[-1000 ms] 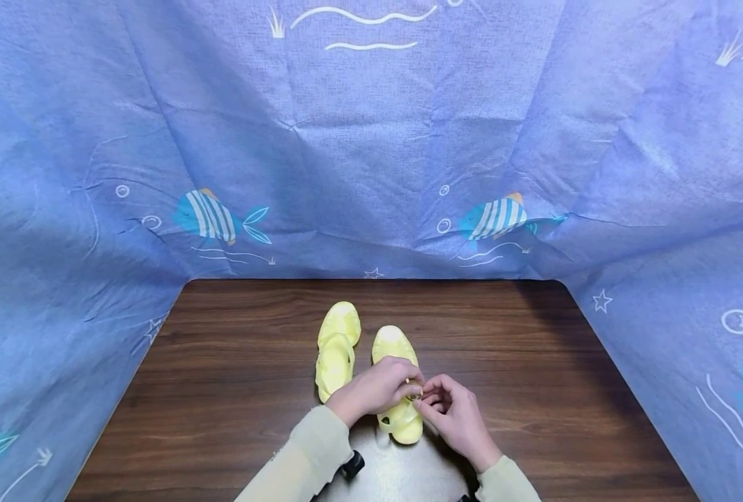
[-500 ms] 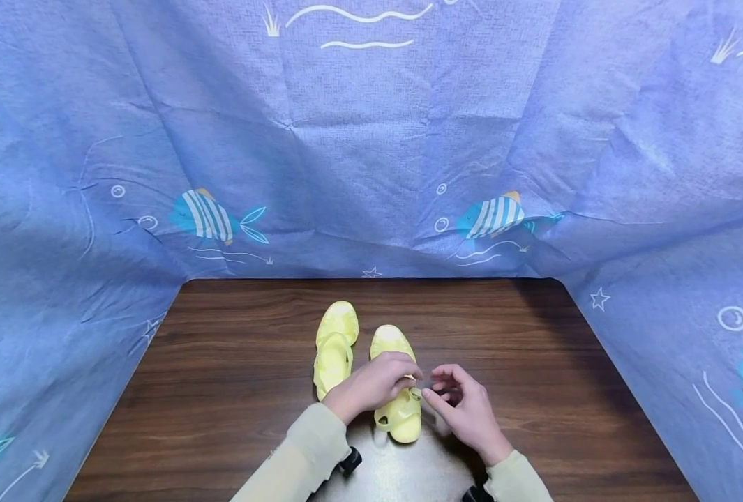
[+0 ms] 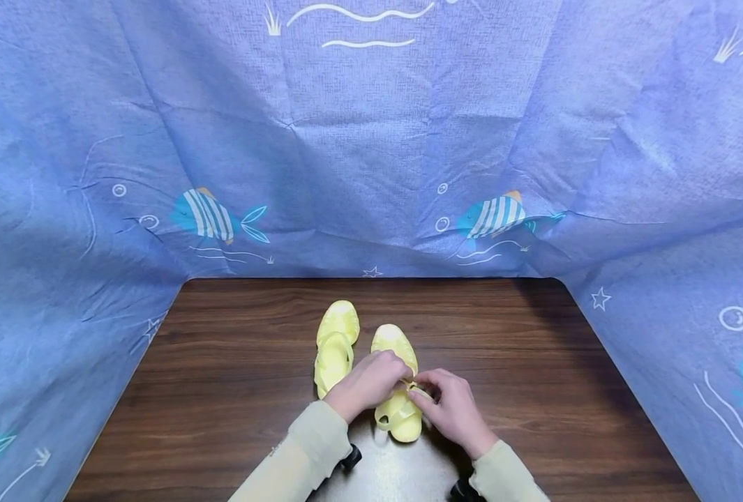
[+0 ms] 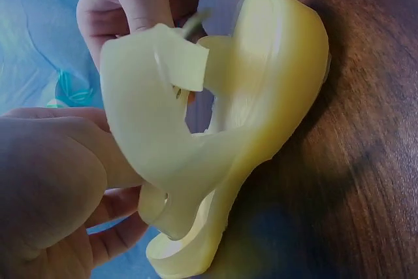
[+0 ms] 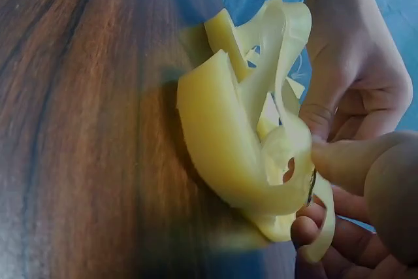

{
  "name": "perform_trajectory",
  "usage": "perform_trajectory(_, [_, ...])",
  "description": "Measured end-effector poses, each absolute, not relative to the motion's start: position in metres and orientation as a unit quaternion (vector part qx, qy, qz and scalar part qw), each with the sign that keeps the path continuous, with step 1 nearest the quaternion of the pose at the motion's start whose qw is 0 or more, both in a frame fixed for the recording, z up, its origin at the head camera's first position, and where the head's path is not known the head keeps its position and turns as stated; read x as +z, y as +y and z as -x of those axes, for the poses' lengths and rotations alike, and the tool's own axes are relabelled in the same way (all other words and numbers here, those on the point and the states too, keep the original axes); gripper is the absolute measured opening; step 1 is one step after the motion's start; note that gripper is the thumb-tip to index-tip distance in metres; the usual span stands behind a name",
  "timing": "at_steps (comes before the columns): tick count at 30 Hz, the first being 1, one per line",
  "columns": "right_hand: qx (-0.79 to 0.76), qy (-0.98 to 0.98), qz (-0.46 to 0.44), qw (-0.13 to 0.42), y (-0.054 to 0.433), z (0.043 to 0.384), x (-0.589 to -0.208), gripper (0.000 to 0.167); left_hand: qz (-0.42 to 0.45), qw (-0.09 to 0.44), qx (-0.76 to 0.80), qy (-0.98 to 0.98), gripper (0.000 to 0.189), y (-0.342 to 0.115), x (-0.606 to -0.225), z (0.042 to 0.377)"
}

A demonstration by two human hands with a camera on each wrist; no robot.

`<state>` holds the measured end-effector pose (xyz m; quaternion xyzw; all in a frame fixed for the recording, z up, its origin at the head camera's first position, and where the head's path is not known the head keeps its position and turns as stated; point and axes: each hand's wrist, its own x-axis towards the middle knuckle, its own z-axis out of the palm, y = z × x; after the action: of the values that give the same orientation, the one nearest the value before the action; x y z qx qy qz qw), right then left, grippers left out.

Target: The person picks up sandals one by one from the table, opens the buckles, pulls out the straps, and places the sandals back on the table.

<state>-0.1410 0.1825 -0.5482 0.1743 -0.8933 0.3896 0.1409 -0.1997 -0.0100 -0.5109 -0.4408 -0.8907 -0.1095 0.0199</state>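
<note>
A yellow jelly sandal [image 3: 393, 339] stands on the table with its toe pointing away, and both hands are at its strap. My left hand [image 3: 372, 382] reaches over its middle and pinches the strap from the inner side, its fingertips partly hidden. On the outer side my right hand [image 3: 451, 408] pinches the strap by a small metal buckle [image 5: 312, 187]. The strap's loose end [image 5: 324, 230] curves down past the right fingers. The other yellow sandal [image 3: 333, 359] lies to the left, untouched, its heel end partly behind my left forearm.
The dark wood-grain table [image 3: 239, 362] extends around both sandals. A blue cloth [image 3: 358, 153] printed with fish hangs behind and along both sides. Dark wrist straps [image 3: 350, 458] sit at the sleeve cuffs.
The right hand drew away from the sandal to the right half a second ago, then came back to the buckle. My left hand stayed over the sandal, its fingers shifting slightly.
</note>
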Motion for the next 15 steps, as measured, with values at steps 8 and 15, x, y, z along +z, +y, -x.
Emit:
perform_trajectory(8, [0.369, -0.898, -0.190, 0.149, 0.1800, 0.1414, -0.5445, 0.018, 0.437, 0.037, -0.125, -0.890, 0.009, -0.0121, -0.5080, 0.2003])
perform_trajectory(15, [0.367, -0.890, -0.210, 0.173, 0.1791, 0.1401, -0.5461, 0.015, 0.437, 0.035, -0.142, -0.887, 0.005, -0.0132, -0.5059, 0.1986])
